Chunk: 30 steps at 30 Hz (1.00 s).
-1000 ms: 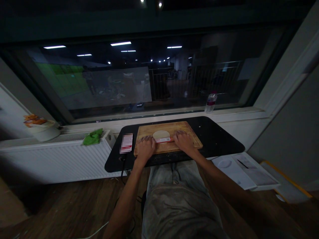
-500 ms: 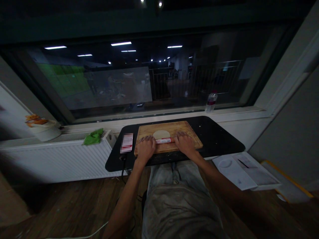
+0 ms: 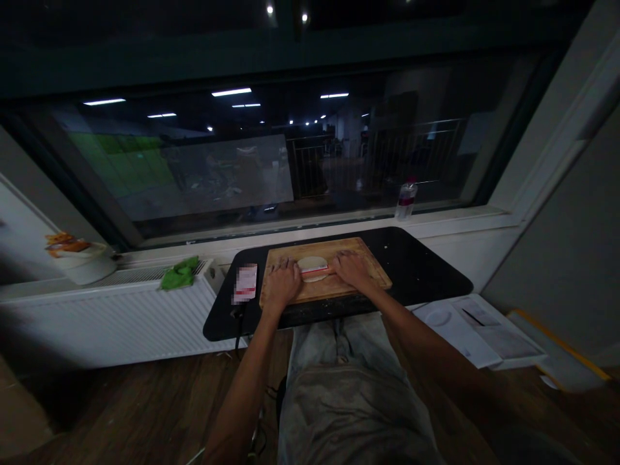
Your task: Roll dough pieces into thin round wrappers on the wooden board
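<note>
A round, flat piece of pale dough [image 3: 310, 261] lies on the wooden cutting board [image 3: 375, 274]. Across the dough's middle runs a rolling pin [image 3: 316, 269] with a red and white label. My left hand [image 3: 285, 281] is closed over its left end, fingers curled round it. The right end is under my right hand [image 3: 351, 267], closed in the same way. Both ends of the pin are mostly hidden by my fingers. Dough shows on the far and near sides of the pin.
The board rests on a black table [image 3: 426, 271]. A phone [image 3: 245, 283] lies left of the board, with a cable near it. A bottle [image 3: 405, 199] stands on the windowsill; a green cloth [image 3: 179, 274] lies on the radiator [image 3: 121, 326]. A white box [image 3: 484, 329] sits low at right.
The rolling pin has moved away from me, from the dough's near edge to its middle, with both hands still on it. The view has shifted slightly.
</note>
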Motion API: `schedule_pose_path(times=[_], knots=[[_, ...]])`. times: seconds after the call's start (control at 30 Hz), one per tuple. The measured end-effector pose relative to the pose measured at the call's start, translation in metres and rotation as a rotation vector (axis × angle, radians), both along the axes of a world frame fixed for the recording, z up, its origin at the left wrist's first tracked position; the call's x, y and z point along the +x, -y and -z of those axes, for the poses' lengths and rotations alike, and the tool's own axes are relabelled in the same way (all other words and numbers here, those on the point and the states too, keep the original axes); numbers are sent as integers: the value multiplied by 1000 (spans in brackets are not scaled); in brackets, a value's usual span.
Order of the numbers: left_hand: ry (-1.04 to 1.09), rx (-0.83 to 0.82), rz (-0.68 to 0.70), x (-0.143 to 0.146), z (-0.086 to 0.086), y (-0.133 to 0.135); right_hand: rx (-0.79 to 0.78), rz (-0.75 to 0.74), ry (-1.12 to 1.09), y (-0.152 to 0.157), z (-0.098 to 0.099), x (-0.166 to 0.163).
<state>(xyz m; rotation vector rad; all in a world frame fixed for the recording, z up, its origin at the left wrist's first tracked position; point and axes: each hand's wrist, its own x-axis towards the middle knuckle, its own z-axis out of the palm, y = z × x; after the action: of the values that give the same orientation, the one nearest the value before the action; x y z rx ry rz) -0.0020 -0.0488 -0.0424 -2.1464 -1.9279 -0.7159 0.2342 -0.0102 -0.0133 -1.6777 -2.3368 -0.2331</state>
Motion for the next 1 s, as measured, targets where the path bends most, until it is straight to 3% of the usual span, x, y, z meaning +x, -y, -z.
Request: schedule_pose_path(times=[0.27, 0.6, 1.0], knots=[[-140, -114, -51, 1, -9, 2, -55, 26, -17, -16, 1, -3], [-132, -89, -67, 9, -10, 20, 1, 40, -45, 14, 6, 3], [-166, -55, 6, 2, -6, 13, 49, 77, -86, 42, 11, 5]])
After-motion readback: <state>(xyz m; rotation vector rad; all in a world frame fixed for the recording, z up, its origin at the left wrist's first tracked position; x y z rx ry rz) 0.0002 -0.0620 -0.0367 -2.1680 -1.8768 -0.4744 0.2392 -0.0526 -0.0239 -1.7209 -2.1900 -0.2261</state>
